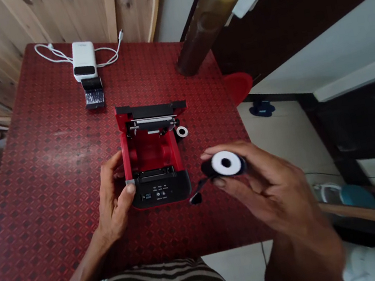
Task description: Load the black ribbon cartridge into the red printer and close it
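A small red and black printer (162, 190) stands on the table with its lid (150, 111) raised, so the red roll bay (151, 149) inside shows. My left hand (113, 201) grips its left side, thumb on the front corner and fingers along the wall. To the right of the printer, my right hand (273, 179) pinches a black paper roll (218, 166) between thumb and fingers. The roll's white end faces up, and a loose dark tail (196, 199) hangs from it toward the printer. Another roll (185, 132) rests close against the printer's right side.
The red patterned table (61, 181) also carries a white power bank (83, 55) with a white cable, a curled dark strip (94, 94) below it, and a tall brown bottle (206, 27) with a green cap. A red stool (239, 87) stands beyond the right edge.
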Motion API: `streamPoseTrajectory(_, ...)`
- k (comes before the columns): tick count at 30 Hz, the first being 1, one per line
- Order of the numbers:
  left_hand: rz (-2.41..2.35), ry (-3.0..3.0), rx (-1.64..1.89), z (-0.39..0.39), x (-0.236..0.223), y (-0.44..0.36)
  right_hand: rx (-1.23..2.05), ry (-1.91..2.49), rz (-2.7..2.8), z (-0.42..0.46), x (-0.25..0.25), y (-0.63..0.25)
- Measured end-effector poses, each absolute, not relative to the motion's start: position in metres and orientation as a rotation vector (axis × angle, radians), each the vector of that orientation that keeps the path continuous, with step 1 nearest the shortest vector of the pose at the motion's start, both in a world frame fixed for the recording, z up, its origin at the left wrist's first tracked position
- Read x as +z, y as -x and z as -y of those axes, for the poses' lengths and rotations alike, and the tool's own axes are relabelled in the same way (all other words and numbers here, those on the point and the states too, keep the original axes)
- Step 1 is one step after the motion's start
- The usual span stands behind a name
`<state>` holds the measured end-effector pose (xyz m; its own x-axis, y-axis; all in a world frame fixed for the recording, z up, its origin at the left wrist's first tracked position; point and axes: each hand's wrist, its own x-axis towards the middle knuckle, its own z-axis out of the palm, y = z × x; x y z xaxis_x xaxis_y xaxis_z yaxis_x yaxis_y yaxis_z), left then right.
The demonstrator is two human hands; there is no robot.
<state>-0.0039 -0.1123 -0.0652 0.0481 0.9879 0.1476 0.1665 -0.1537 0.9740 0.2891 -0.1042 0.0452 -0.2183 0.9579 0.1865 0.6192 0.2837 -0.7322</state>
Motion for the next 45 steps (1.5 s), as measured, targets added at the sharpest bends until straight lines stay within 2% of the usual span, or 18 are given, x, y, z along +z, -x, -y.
streamPoseTrajectory(5,-1.214,-1.43,1.201,0.113,-0.063,0.001,0.39,1.276,2.367,0.064,0.045,-0.236)
streamPoseTrajectory(12,-1.209,-1.402,1.189,0.112,-0.061,0.002,0.223,1.513,2.728,0.038,0.032,-0.187)
streamPoseTrajectory(18,-1.207,-1.389,1.178,0.113,-0.062,0.002,0.381,1.641,2.81,0.023,0.028,-0.18)
streamPoseTrajectory(26,-1.23,-1.392,1.162,0.114,-0.061,0.003,0.542,1.594,2.751,0.022,0.024,-0.183)
streamPoseTrajectory(34,-1.237,-1.372,1.149,0.114,-0.059,0.001,0.678,1.173,2.536,0.044,0.042,-0.218)
streamPoseTrajectory(45,-1.278,-1.401,1.143,0.111,-0.053,0.003,0.701,1.086,2.662,0.034,0.028,-0.218)
